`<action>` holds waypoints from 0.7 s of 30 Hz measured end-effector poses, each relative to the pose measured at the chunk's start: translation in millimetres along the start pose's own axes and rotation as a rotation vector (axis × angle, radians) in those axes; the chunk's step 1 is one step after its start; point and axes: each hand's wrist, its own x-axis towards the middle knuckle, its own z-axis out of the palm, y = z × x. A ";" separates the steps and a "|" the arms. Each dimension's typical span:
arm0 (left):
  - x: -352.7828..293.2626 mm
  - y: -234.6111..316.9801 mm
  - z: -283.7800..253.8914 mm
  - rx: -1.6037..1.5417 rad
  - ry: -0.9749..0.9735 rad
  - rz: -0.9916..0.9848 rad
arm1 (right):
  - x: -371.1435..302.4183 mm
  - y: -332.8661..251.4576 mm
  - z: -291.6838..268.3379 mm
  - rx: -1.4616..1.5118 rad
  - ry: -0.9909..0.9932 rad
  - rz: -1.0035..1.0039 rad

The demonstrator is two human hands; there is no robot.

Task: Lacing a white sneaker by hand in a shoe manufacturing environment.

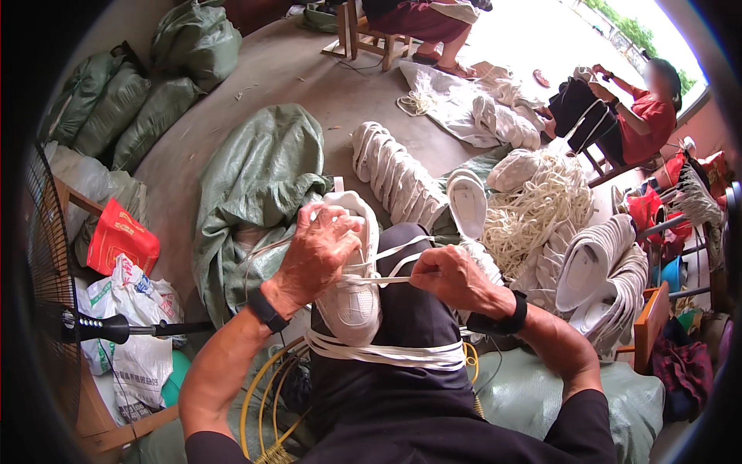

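Note:
A white sneaker (352, 309) rests on my dark-trousered thigh, its toe toward me. My left hand (325, 246) is closed over the shoe's left side, with fingers curled at the lacing opening; part of the upper is hidden under it. A white shoelace (390, 280) runs taut from the front of the opening to my right hand (456, 277), which pinches it to the right of the shoe. Slack lace loops behind that hand. More white laces (394, 356) are wrapped around my thigh below the toe.
Stacked white shoe uppers (398, 174) lie ahead, with a heap of loose laces (541, 201) to their right. More shoe stacks (599, 259) stand at right. Green sacks (255, 185) and a fan (58, 309) are on the left. Two people sit farther off, one in a red shirt (653, 124).

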 end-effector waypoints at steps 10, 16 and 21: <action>-102.5 -132.8 -115.4 0.423 0.303 -0.571 | 0.4 10.7 -15.7 0.040 -0.068 -0.094; -220.0 -225.1 -162.6 0.580 0.321 -0.844 | 22.4 8.5 16.8 -0.019 -0.040 -0.345; -284.0 -268.0 -216.5 0.785 0.211 -1.164 | 29.4 10.3 38.4 -0.060 0.014 -0.398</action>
